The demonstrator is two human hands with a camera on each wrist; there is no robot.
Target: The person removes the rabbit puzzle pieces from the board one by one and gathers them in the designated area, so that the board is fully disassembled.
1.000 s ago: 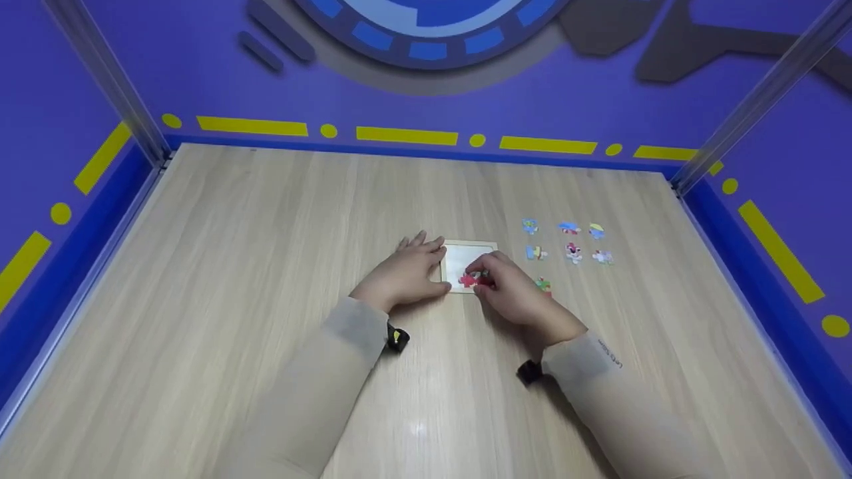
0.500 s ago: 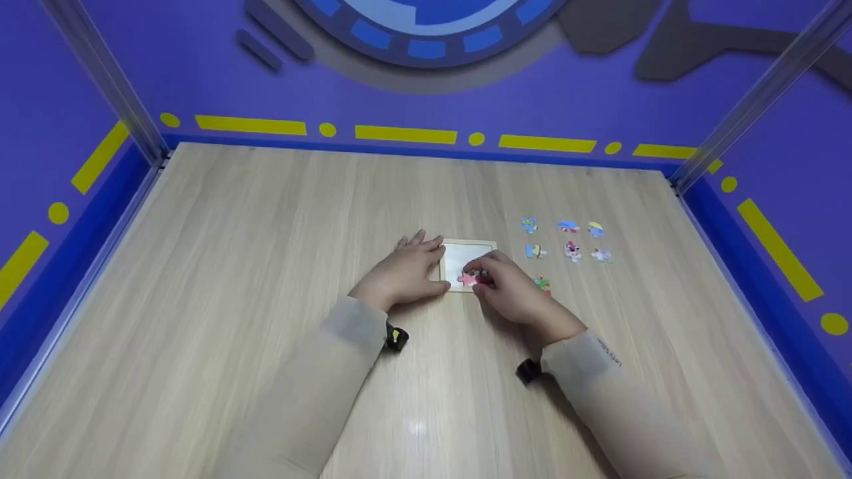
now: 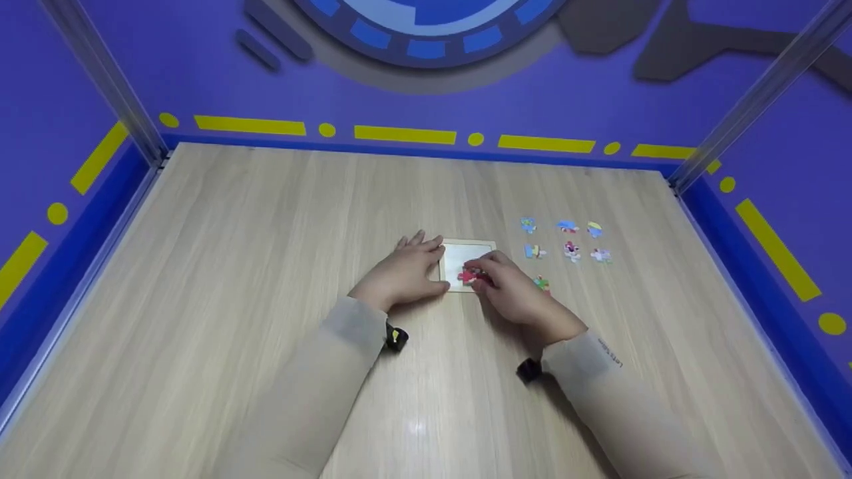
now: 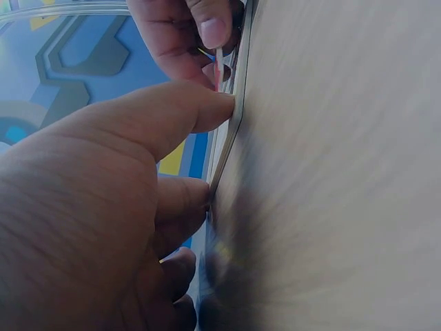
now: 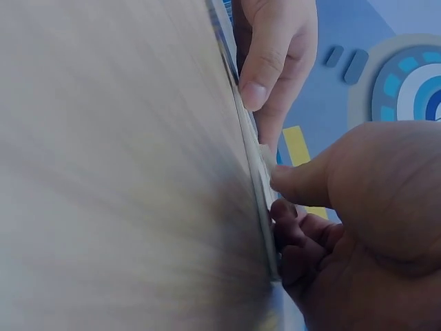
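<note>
A small square puzzle tray [image 3: 458, 256] with a pale base and thin wooden rim lies on the table. My left hand [image 3: 411, 269] has its thumb and fingers spread along the tray's left side; in the left wrist view the left thumb [image 4: 207, 110] touches the rim. Over the tray's near right part, my right hand [image 3: 507, 285] pinches a red jigsaw piece [image 3: 465, 277] between thumb and fingers. That piece [image 4: 220, 69] shows edge-on in the left wrist view, tilted up from the tray. My right fingers hide the tray's lower right corner and part of the piece.
Several loose jigsaw pieces lie in rows to the right, among them a blue and yellow one [image 3: 594, 229] and a white and red one [image 3: 572, 251]. A green and red piece [image 3: 541, 284] lies right beside my right hand. Blue-purple panels [image 3: 426, 110] border the table [image 3: 279, 219].
The red jigsaw piece has tilted back and forth slightly in my right fingers and shifted a little away from me. My left hand keeps its place on the tray.
</note>
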